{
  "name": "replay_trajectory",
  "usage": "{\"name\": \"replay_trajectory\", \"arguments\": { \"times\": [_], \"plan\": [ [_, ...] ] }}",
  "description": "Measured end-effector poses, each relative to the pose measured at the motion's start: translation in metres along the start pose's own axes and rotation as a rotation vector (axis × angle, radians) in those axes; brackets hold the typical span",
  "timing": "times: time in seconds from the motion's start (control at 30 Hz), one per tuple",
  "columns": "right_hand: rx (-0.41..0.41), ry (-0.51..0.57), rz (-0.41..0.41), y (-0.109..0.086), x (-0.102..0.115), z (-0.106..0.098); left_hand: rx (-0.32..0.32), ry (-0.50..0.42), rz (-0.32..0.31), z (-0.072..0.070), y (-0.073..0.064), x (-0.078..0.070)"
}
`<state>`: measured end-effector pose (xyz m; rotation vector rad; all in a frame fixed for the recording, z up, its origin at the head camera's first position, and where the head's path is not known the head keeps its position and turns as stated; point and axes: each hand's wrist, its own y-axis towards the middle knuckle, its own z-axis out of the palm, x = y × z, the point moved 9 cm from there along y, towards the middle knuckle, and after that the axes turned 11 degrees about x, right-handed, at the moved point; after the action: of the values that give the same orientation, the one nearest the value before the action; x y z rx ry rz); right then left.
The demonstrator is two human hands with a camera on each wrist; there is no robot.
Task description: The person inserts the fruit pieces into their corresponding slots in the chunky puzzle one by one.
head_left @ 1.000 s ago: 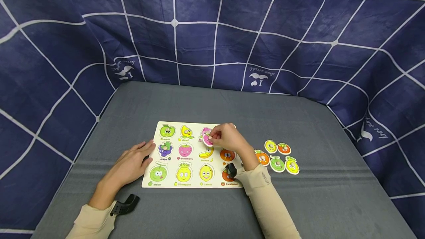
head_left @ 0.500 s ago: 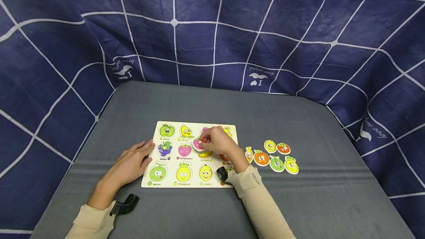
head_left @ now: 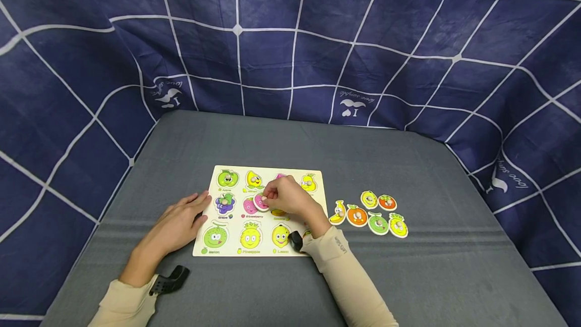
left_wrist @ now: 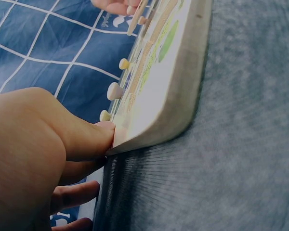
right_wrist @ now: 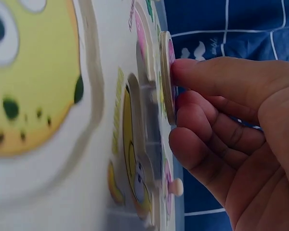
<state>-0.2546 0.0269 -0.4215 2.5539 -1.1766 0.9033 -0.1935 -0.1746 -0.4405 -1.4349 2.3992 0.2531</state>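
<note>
A cream fruit puzzle board (head_left: 233, 238) lies on the grey table. My right hand (head_left: 288, 197) pinches a pink strawberry puzzle piece (head_left: 260, 202) above the middle row, overlapping the printed strawberry (head_left: 248, 205). In the right wrist view the piece (right_wrist: 166, 79) stands tilted on edge, apart from the board, with thumb and fingers at its face. My left hand (head_left: 179, 222) rests at the board's left edge, fingers extended. The left wrist view has its thumb (left_wrist: 94, 139) touching the board's corner. Knobbed apple (head_left: 228, 178) and grape (head_left: 225, 204) pieces sit in the board.
Loose knobbed pieces lie right of the board: a banana (head_left: 338, 213), an orange (head_left: 357, 216), a green melon (head_left: 378, 224), a pineapple (head_left: 398, 225), a yellow round one (head_left: 369, 200) and a red one (head_left: 387, 203). A blue gridded curtain (head_left: 272, 59) surrounds the table.
My right hand has carried the strawberry piece left and slightly down, from the upper-row pink fruit to the printed strawberry. The pear and the loose banana came into sight. My left hand stayed put.
</note>
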Motion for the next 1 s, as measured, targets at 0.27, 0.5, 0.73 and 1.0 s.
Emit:
{"name": "replay_trajectory", "arguments": {
  "times": [0.27, 0.5, 0.73, 1.0],
  "plan": [
    [0.04, 0.006, -0.014, 0.01, 0.006, 0.012, -0.006, 0.0, 0.007, -0.001, -0.001, 0.0],
    [0.054, -0.007, -0.019, 0.014, 0.009, 0.017, -0.007, 0.004, 0.008, -0.001, 0.0, 0.001],
    [0.068, -0.021, -0.008, 0.016, 0.013, 0.02, -0.01, 0.004, 0.008, -0.001, 0.0, 0.001],
    [0.056, -0.052, 0.005, 0.018, 0.013, 0.022, -0.005, 0.005, 0.004, 0.0, 0.001, 0.002]
  ]
}}
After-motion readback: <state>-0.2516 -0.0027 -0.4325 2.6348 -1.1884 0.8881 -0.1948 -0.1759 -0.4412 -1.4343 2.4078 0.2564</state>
